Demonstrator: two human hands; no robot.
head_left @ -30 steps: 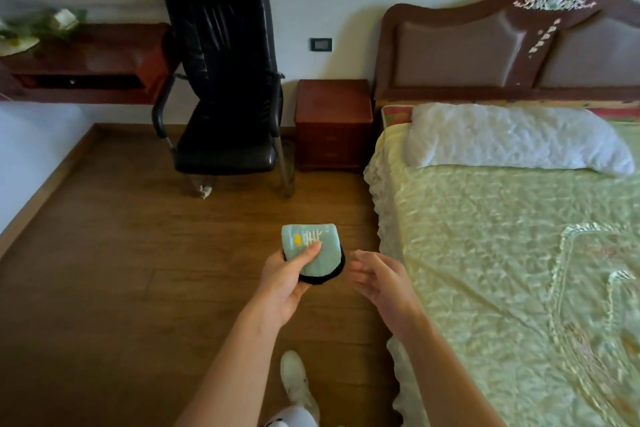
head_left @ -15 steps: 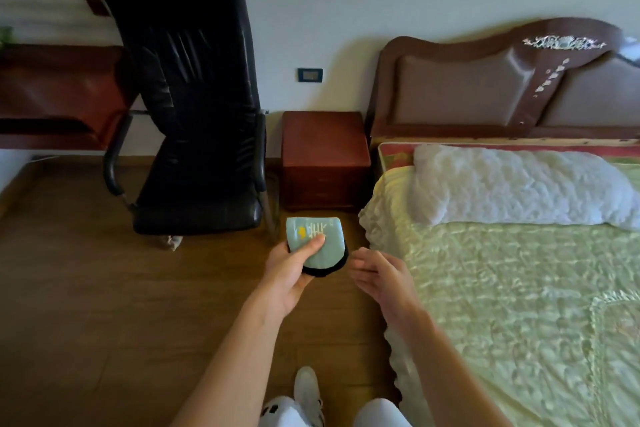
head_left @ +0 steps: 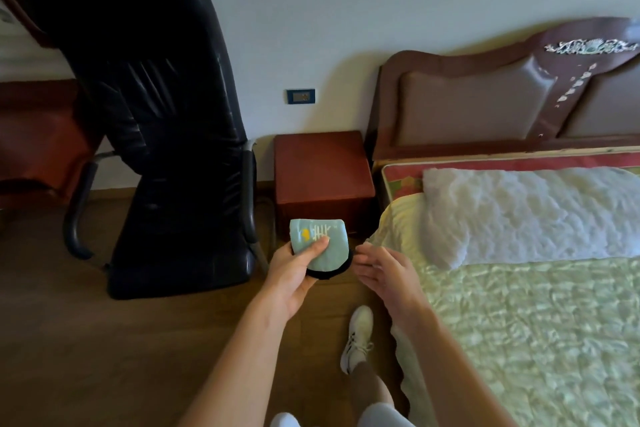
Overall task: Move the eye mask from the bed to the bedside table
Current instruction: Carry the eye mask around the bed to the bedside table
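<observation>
My left hand (head_left: pixel 290 274) grips a folded light-blue eye mask (head_left: pixel 323 243) with a black underside and a small yellow mark on its face. It is held in the air just in front of the reddish-brown bedside table (head_left: pixel 322 170), which stands against the wall between a chair and the bed (head_left: pixel 540 315). My right hand (head_left: pixel 388 270) hovers open just right of the mask, fingers spread, touching nothing, at the bed's near left edge.
A black leather office chair (head_left: pixel 162 121) stands close on the left of the bedside table. A white pillow (head_left: pixel 526 215) lies at the head of the bed under a brown headboard (head_left: pixel 485 100). Wooden floor below, with my white shoe (head_left: pixel 358 336) on it.
The view has drawn closer to the bedside table and chair. My left hand keeps its grip on the mask, which now overlaps the table's front. My right hand's fingers have spread a little.
</observation>
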